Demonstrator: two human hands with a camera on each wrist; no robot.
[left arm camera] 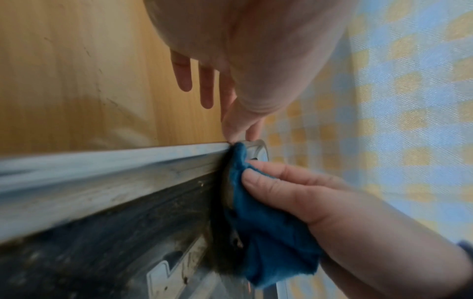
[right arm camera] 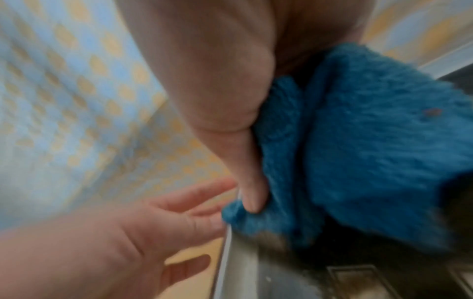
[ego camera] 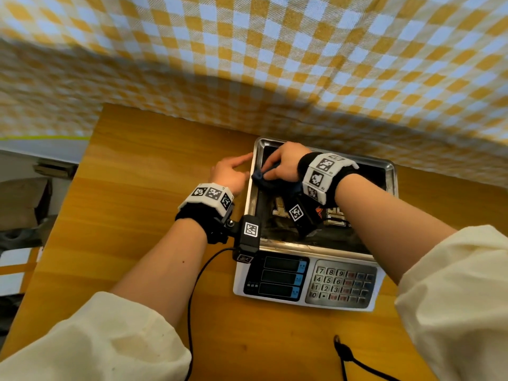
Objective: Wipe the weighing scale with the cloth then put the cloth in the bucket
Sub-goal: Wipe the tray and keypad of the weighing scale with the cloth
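A weighing scale with a steel pan and a keypad front stands on the wooden table. My right hand grips a blue cloth and presses it into the pan's far left corner, against the left rim. My left hand lies just outside that rim with its fingers straight, and its fingertips touch the rim's edge next to the cloth. The bucket is not in view.
The wooden table stretches left of the scale. A yellow and white checked curtain hangs right behind it. A black cable lies at the table's near edge. Boxes and clutter sit on the floor at the left.
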